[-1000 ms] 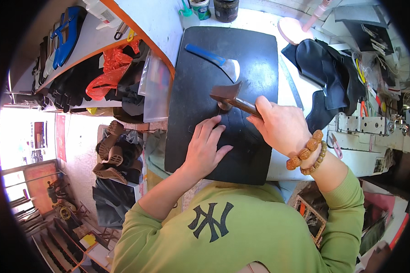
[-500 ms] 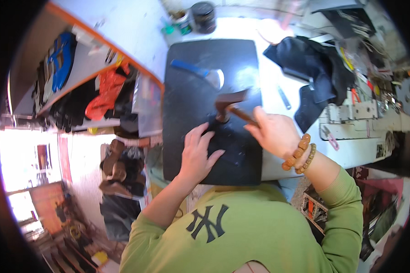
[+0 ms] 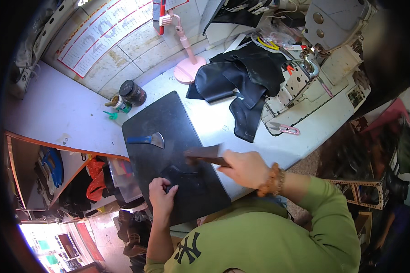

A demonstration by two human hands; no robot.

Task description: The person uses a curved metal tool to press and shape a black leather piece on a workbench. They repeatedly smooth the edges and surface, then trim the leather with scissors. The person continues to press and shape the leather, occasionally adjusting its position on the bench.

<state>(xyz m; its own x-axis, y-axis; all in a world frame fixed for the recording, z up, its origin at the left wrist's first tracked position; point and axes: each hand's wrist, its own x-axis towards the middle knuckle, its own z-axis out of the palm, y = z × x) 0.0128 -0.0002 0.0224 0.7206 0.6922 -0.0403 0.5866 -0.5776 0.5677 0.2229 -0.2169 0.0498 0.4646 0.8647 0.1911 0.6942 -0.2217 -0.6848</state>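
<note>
A white bench (image 3: 223, 123) runs across the view, with a sewing machine (image 3: 323, 63) at its far right. A pile of black leather (image 3: 241, 77) lies beside the machine, touching its base. A black slab (image 3: 168, 150) sits on the bench in front of the person, reaching from the jar to the near edge. A pink lamp stand (image 3: 187, 68) rises behind the leather pile. A dark jar (image 3: 133, 92) stands at the slab's far corner. A blue-handled knife (image 3: 146, 139) lies flat on the slab, apart from both hands. Pink snips (image 3: 284, 129) lie on the bench under the machine.

The right hand (image 3: 245, 169) is closed in a fist around the handle of a hammer (image 3: 205, 154), whose blurred head hangs just above the slab. The left hand (image 3: 161, 195) has its fingers curled and pressed down on a small black leather piece (image 3: 180, 175) lying flat near the slab's near edge, just below the hammer head. A bead bracelet (image 3: 271, 179) circles the right wrist.
</note>
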